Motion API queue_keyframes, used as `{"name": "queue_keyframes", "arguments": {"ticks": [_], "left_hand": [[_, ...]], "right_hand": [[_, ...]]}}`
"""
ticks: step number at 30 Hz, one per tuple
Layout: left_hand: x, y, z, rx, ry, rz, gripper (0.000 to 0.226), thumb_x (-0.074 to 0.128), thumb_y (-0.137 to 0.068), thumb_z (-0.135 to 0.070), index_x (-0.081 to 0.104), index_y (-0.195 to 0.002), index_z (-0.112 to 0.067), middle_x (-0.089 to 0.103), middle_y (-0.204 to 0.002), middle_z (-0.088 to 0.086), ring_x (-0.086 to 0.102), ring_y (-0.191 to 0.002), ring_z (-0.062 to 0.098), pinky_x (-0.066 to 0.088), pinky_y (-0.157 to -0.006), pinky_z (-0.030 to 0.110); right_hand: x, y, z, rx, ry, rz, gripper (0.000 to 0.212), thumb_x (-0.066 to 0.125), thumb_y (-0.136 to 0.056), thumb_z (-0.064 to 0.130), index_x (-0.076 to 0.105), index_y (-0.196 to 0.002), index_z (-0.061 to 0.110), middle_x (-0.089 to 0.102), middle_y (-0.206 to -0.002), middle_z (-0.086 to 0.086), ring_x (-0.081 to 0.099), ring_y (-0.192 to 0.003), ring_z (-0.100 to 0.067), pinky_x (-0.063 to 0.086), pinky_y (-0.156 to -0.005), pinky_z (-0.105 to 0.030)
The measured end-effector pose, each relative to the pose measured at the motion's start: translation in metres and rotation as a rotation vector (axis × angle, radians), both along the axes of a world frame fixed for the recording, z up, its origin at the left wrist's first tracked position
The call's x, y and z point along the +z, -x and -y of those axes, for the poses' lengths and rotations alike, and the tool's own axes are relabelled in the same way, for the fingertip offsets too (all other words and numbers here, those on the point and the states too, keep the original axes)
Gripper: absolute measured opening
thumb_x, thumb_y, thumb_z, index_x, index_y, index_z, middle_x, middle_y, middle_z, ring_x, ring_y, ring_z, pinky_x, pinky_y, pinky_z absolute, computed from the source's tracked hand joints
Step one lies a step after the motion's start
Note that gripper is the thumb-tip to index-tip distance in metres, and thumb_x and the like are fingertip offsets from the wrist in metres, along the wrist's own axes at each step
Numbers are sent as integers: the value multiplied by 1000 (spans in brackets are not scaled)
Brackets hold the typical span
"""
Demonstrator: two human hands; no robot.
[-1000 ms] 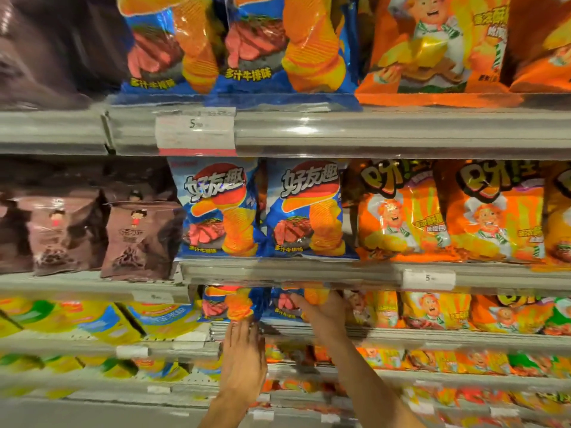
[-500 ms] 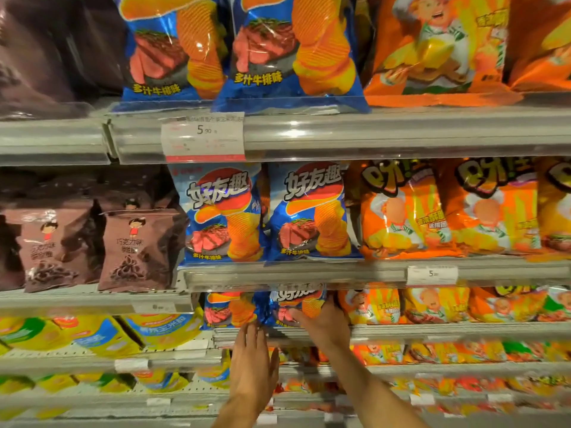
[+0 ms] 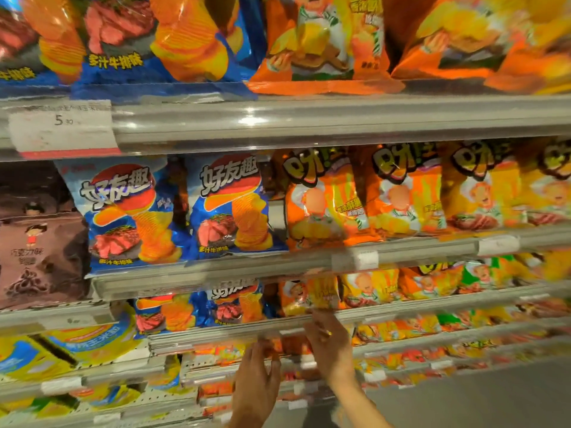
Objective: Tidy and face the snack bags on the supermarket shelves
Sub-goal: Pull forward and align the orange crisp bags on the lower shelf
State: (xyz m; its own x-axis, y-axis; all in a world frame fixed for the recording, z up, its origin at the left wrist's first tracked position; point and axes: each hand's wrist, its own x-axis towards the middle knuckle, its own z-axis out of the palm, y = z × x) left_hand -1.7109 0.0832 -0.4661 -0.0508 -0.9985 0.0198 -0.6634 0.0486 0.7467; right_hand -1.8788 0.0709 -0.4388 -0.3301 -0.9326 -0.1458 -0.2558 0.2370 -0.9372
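Right hand (image 3: 329, 344) nearer: fingers spread, empty, at shelf lip (image 3: 386, 313) directly below orange chip bag (image 3: 309, 296). Bag stands upright on third shelf, long axis vertical. Left hand (image 3: 256, 381) lower, loosely spread, holds nothing.

Two glossy blue foil chip bags with a steak picture (image 3: 129, 211) and (image 3: 234, 205) are stood upright side by side on the middle shelf, fronts turned outward. To their right, shiny orange bags with a cartoon chef (image 3: 324, 202) are lined in a row, slightly tilted and overlapped. On the shelf below, smaller blue bags (image 3: 228, 304) are seen beside small orange bags (image 3: 309, 295). Larger blue bags (image 3: 148, 41) and orange bags (image 3: 327, 41) are placed on the top shelf. Dull brown pouches (image 3: 40, 254) are kept at far left.
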Motion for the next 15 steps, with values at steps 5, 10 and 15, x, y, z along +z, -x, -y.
{"name": "queue_keyframes", "arguments": {"ticks": [5,10,15], "left_hand": [[16,74,16,53,20,-123,26,61,-89,-7,61,-96,-32,67,-83,-9,65,-73,15,49,-65,30],[34,159,23,160,163,-219,27,63,-85,0,63,-87,-27,63,-78,-15,62,-69,10,50,-66,24],[36,222,29,215,73,-268,22,63,-92,-5,60,-113,-12,66,-103,10,65,-87,23,55,-78,40]], "right_hand": [[5,103,-12,-154,11,10,21,67,-94,9,67,-93,31,71,-90,7,66,-75,5,52,-67,-9],[4,203,-18,-264,106,-14,15,65,-90,-12,67,-103,-5,72,-93,-13,67,-78,1,51,-70,-9],[3,278,-16,-338,119,-106,23,78,-88,14,65,-107,15,71,-92,3,70,-89,-25,49,-67,-28]]}}
